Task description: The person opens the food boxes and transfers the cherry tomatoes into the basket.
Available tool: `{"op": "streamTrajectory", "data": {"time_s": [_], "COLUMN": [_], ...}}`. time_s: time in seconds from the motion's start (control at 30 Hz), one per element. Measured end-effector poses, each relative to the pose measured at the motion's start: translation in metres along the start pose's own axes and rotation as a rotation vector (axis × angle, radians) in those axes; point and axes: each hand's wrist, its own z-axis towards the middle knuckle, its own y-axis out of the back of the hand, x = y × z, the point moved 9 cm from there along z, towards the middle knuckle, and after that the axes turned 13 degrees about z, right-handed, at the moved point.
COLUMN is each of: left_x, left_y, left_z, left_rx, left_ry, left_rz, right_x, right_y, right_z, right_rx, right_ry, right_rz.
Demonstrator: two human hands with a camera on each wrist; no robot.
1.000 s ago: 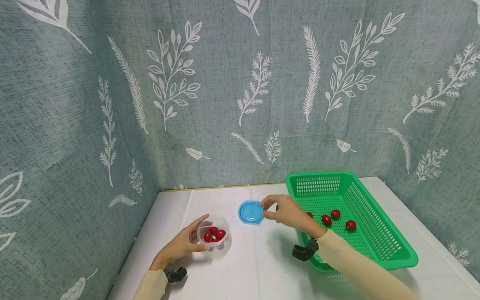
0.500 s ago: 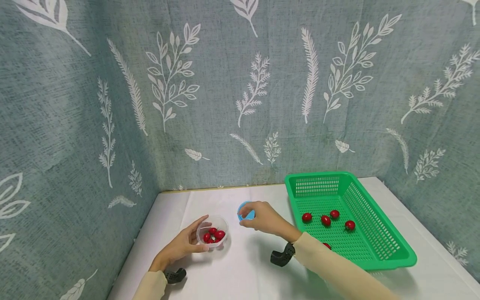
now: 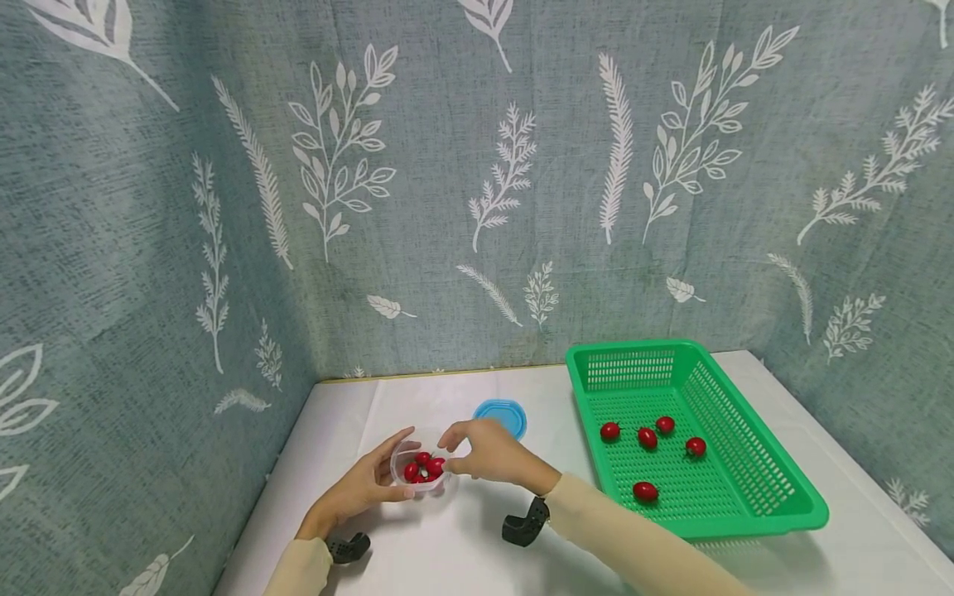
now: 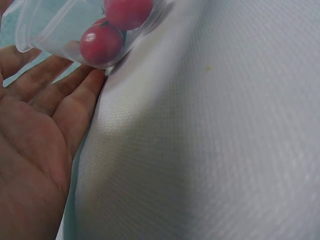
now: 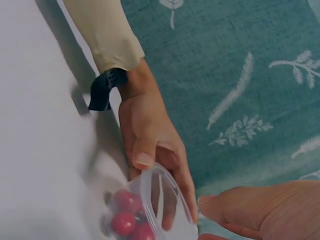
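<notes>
A small clear plastic tub stands on the white cloth, with several cherry tomatoes inside. My left hand holds it from the left, thumb at the near side and fingers round the far side. In the left wrist view, fingertips lie against the tub's wall. My right hand hovers at the tub's right rim, thumb and fingers apart with no object showing between them. Behind that hand lies a round blue lid, partly covered by it in the head view.
To the right stands a green plastic basket with several cherry tomatoes scattered on its floor. White cloth covers the table. A grey-green leaf-patterned curtain closes off the back and both sides.
My right hand has moved left and toward me, from beside the blue lid, across it, to the tub's right rim. The left hand and tub have stayed in place.
</notes>
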Motion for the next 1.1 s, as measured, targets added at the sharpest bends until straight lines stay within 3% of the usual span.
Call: {"op": "streamTrajectory", "data": {"time_s": [0.4,0.7,1.1], "left_x": [-0.002,0.000,-0.003], "left_y": [0.000,0.001,0.000], "left_z": [-0.001,-0.001,-0.002], "left_rx": [0.008,0.007,0.014], "left_ry": [-0.025,-0.030,-0.048], "left_rz": [0.018,0.008,0.013], "right_x": [-0.009,-0.020,-0.025], "right_y": [-0.019,-0.031,-0.044], "right_z": [0.009,0.015,0.018], "right_rx": [0.004,0.013,0.029], "right_ry": [-0.039,-0.086,-0.082], "right_rz": [0.025,-0.021,-0.042]}}
